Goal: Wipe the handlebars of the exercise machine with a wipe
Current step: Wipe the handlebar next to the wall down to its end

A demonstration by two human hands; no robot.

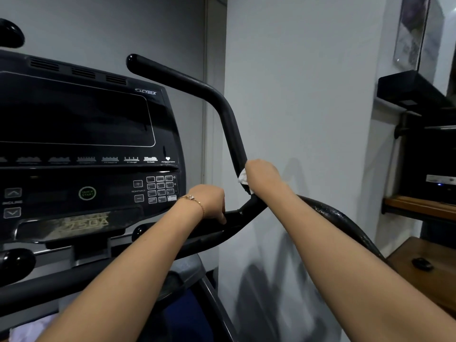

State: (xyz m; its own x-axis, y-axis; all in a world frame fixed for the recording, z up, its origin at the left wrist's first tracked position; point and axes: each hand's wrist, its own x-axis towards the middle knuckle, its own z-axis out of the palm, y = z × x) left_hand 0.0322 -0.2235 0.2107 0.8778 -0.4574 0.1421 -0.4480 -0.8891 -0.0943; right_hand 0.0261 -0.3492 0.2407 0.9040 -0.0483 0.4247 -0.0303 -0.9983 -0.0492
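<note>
Head camera looks down on two bare hands at a black exercise machine. The fingers of the right hand are hidden behind the bar they wrap, but the fist is plainly clenched around the rising right handlebar, just above its joint, with one white wipe pressed between palm and bar; only a crumpled corner of the wipe peeps out on the hand's left side. The left hand curls its fingers over the short crossbar just below, gripping it; its fingertips are tucked out of sight and only the thumb tip shows. One thin gold bracelet circles the left wrist. Both forearms run out of the bottom edge. Behind the right forearm a scuffed curved side rail is partly covered. One console with a dark screen and keypad is cut off at the left edge, its small labels too blurred to read. A white wall stands behind, and a wooden shelf at the right.
</note>
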